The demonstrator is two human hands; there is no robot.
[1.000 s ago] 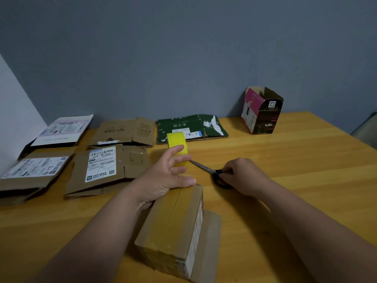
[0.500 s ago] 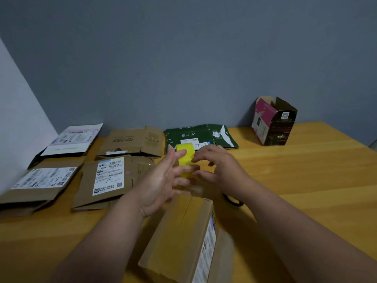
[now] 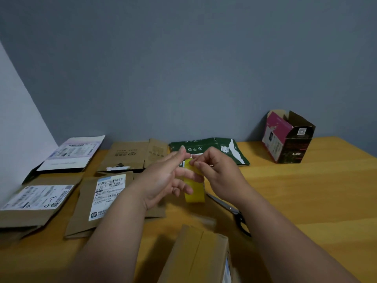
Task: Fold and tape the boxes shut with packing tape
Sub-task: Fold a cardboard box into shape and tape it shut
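A yellow roll of packing tape is held above the table between both hands. My left hand holds the roll from the left, its fingers spread across it. My right hand pinches the tape at the top of the roll with thumb and fingertips. A brown cardboard box with its flaps folded shut lies at the bottom centre, just below my hands. How the left thumb lies is hidden.
Black-handled scissors lie on the wooden table under my right forearm. Several flattened cartons with shipping labels cover the left side. A flat green carton lies at the back, and an open pink and black box stands far right.
My right hand let go of the scissors and came up to the tape roll. Both hands now work at the roll; the view has tilted up, so the box sits lower.
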